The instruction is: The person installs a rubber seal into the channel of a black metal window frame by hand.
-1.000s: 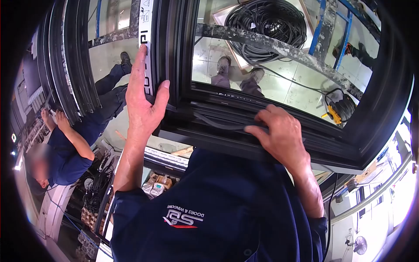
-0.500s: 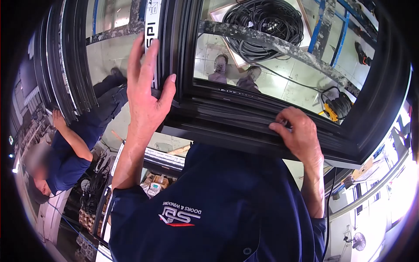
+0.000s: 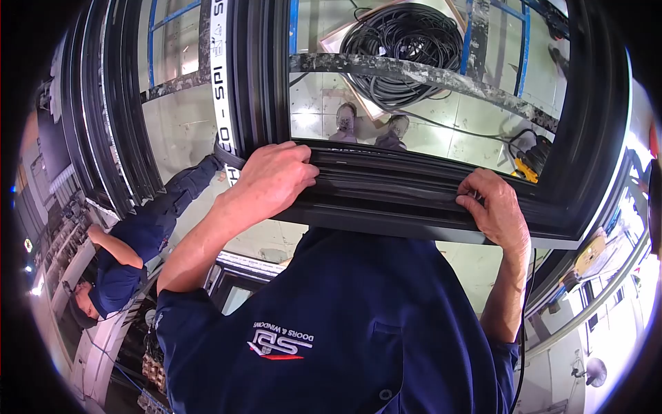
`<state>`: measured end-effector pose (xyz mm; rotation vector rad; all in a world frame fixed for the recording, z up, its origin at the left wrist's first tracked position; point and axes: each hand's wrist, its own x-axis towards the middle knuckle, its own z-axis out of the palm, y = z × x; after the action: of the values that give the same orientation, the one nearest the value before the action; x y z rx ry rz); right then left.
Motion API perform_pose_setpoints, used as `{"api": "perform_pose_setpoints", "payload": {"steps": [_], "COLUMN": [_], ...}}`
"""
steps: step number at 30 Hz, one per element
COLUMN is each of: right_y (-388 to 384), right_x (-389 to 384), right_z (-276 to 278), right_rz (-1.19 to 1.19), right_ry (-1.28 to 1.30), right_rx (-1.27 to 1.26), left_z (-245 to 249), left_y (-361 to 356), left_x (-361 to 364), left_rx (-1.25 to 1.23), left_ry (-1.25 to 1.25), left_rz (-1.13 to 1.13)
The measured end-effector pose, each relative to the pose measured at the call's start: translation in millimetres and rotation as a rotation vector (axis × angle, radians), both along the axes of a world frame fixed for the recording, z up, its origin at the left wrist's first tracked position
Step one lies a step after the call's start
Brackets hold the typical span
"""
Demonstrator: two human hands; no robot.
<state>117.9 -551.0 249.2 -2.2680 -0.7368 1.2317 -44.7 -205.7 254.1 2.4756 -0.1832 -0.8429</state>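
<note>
A black window or door frame lies in front of me, its near rail crossing below both hands. Along this rail runs a thin black rubber strip, hard to tell from the dark profile. My left hand is at the near left corner, its fingers curled down over the strip. A bit of the strip shows left of that wrist, over the white printed tape on the frame's side. Further right, my right hand pinches at the strip with thumb and forefinger against the rail.
Beneath the frame, a painted support bar crosses the opening. On the floor sits a large coil of black strip on a board. A yellow-and-black tool lies near the right side. Another person stands left, beside stacked black profiles.
My left hand has come down from the taped side rail to the near corner, and its spread fingers have curled. My right hand has shifted slightly right. The view has moved a little.
</note>
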Motion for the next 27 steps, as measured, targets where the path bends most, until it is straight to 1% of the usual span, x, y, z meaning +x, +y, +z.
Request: {"api": "perform_pose_setpoints", "payload": {"steps": [6,9,14,17,19,24,27], "right_y": [-5.2,-13.7,-13.9,-14.5,-14.4,-14.5,-17.3], "right_x": [6.9,10.1,8.3,10.2,11.8,16.0,17.2], "right_z": [-2.7,-5.7,-2.6,-4.9,-5.5,-8.4,-10.5], "right_rz": [0.036,0.043,0.061,0.134,0.141,0.144,0.148], "right_ry": [0.035,0.02,-0.044,-0.079,-0.063,-0.014,-0.006], "right_rx": [0.056,0.064,0.067,0.094,0.098,0.112,0.123], "left_z": [-5.1,-6.8,-9.3,-11.3,-11.4,-18.6,-21.1], "left_y": [-6.0,-8.6,-10.1,-10.2,-8.7,-10.8,-14.7], "left_x": [5.1,2.7,1.3,-0.9,-3.4,0.7,1.5], "left_rx": [-0.097,-0.072,-0.139,-0.15,-0.136,-0.226,-0.205], "left_ry": [0.087,0.092,0.078,0.102,0.105,0.127,0.13], "left_rz": [0.149,0.181,0.176,0.204,0.232,0.254,0.247]}}
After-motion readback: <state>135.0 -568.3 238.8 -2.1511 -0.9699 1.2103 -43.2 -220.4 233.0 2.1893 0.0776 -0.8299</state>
